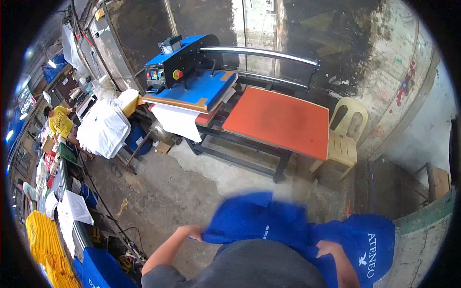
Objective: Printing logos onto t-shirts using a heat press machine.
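A blue shirt [257, 216] with small white print spreads in front of my body, its upper part smeared by motion. My left hand [192, 232] is closed on the left edge of that blue cloth. My right hand [329, 248] has its fingers bent around blue cloth on the other side; exactly where this cloth meets the second garment is hard to see. Beside the right hand, another blue shirt [379, 240] with white lettering and a small white figure lies over the ledge.
Ahead stands a heat press [192, 91] with a blue plate and an orange-red bed [283, 120]. A cream plastic chair [345, 129] is right of it. White shirts [103, 127] are piled at left, near a person in yellow [60, 122]. Yellow garments [45, 240] lie lower left.
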{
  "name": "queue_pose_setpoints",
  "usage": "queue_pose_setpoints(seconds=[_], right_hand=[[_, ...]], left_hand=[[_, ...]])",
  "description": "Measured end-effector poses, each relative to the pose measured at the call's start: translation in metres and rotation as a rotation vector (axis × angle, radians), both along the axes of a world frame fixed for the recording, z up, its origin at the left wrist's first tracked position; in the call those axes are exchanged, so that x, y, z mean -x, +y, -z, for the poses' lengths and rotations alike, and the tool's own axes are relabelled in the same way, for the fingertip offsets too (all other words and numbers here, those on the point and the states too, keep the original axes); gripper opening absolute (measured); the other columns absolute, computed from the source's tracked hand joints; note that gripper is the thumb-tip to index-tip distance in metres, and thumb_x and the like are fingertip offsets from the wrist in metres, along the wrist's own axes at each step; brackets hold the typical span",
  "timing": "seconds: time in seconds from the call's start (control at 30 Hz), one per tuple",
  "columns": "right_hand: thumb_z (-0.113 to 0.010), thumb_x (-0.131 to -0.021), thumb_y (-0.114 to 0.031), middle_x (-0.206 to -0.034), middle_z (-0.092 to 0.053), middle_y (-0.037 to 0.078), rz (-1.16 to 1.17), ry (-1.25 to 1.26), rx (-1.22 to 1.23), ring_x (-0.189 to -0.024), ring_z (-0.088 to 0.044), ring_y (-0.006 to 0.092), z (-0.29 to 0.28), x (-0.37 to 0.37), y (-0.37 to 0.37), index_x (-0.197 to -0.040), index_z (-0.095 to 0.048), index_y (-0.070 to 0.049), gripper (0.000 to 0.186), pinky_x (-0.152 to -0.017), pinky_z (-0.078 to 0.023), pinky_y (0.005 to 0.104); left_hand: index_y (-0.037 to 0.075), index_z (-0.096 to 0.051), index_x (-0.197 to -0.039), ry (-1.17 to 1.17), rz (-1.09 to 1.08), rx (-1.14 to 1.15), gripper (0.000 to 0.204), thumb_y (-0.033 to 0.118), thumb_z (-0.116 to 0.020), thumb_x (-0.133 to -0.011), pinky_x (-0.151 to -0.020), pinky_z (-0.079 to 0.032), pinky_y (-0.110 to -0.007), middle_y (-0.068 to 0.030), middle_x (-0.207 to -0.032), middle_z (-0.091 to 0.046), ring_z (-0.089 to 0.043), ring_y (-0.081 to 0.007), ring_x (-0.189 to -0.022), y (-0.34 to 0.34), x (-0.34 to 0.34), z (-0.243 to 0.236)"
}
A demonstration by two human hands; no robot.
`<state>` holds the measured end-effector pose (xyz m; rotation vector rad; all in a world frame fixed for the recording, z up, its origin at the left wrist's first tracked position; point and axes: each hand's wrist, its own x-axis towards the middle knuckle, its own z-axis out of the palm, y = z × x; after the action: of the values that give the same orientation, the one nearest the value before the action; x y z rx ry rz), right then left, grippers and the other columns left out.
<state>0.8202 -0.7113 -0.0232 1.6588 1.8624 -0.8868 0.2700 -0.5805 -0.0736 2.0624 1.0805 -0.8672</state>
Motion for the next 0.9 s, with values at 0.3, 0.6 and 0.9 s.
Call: queue_pose_setpoints(seconds=[0.3,0.6,0.9], right_hand=[[-0.056,-0.063,0.006,-0.076,-0.057,0.014,0.395,-0.160,-1.442,-0.082,-0.056,0.0338,-0.136,0.001,0.109,-0.072,-0.063,-0.004,0.015,-0.073,-0.044,0.0419],[-0.052,-0.086,-0.008,-0.088,-0.063,0.015,1.032,0.272,-1.733,-0.084,-0.059,0.0222,-0.147,-0.018,0.134,-0.098,-0.057,0.005,0.018,-0.080,-0.043,0.0319],[-0.044,-0.089,-0.006,-0.091,-0.057,0.008,1.157,0.111,-2.299,-0.083,-0.053,0.0188,-0.127,-0.044,0.144,-0.100,-0.056,0.001,0.018,-0.079,-0.043,0.0305]], left_hand=[[0.011,-0.067,-0.075,-0.477,-0.313,-1.324,0.019,0.003,-0.056,-0.063,-0.064,-0.046,-0.040,-0.0089,-0.074,-0.056,-0.057,-0.0301,-0.075,0.156,0.009,-0.168],[-0.001,-0.057,-0.090,-1.228,-0.912,-1.457,0.028,-0.011,-0.043,-0.069,-0.073,-0.045,-0.032,-0.0147,-0.084,-0.058,-0.058,-0.0258,-0.077,0.204,-0.013,-0.196],[-0.002,-0.053,-0.089,-1.321,-0.910,-1.720,0.018,0.001,-0.044,-0.074,-0.068,-0.044,-0.029,-0.0100,-0.077,-0.054,-0.054,-0.0179,-0.071,0.234,-0.037,-0.183]])
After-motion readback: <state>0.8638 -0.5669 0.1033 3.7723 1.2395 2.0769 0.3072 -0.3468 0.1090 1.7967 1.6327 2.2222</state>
